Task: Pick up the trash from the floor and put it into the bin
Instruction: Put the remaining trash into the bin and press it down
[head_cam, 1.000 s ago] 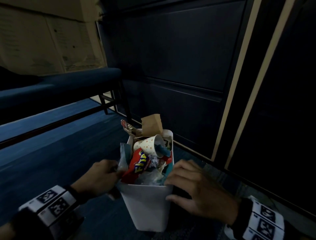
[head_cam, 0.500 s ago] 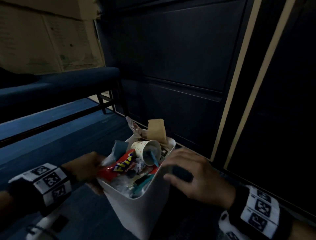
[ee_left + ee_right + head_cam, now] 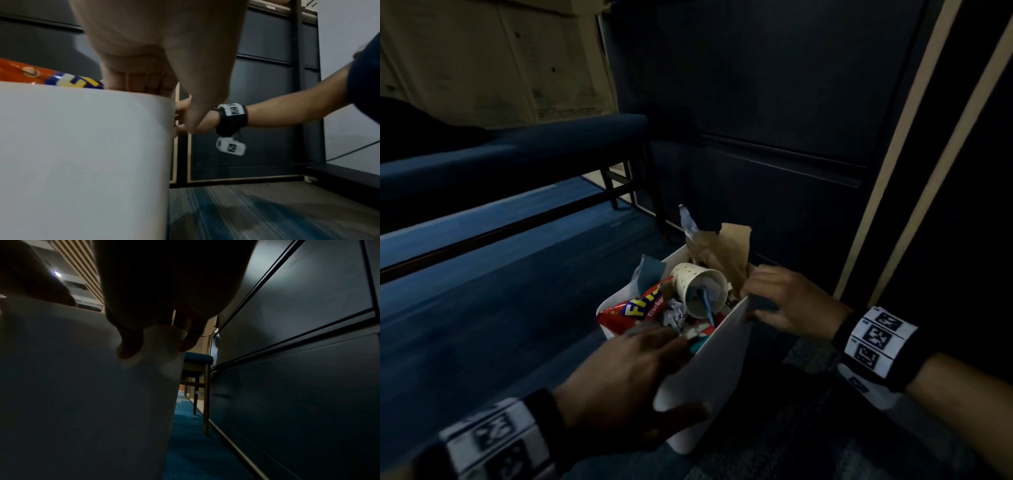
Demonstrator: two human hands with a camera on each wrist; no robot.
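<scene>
Since the earlier picture the bin [image 3: 722,363] has swung so that one corner now points toward me, and both of my hands have shifted along its rim; from the head view my left hand [image 3: 619,380] grips the near corner, fingers curled over the rim into the trash and thumb on the outer wall; my right hand [image 3: 787,301] grips the far right edge, fingers bent over the rim; the bin is full, with a red snack wrapper [image 3: 633,308], a dotted paper cup [image 3: 698,287] lying on its side and a brown paper bag [image 3: 726,253] standing above the rim; it is over the blue carpet [image 3: 482,325], beside the dark cabinet [image 3: 774,137], and I cannot tell if its base touches the floor.

From the left wrist view my fingers [image 3: 139,76] are hooked inside the white wall [image 3: 82,154], just beside the wrapper [image 3: 51,76]; my right hand [image 3: 185,116] holds the other side of the bin.

From the right wrist view, which is dark, my fingertips [image 3: 129,347] press on the outer wall [image 3: 82,394], curled narrowly round the rim; a blue bench [image 3: 198,358] stands further along the cabinet [image 3: 298,353].
</scene>
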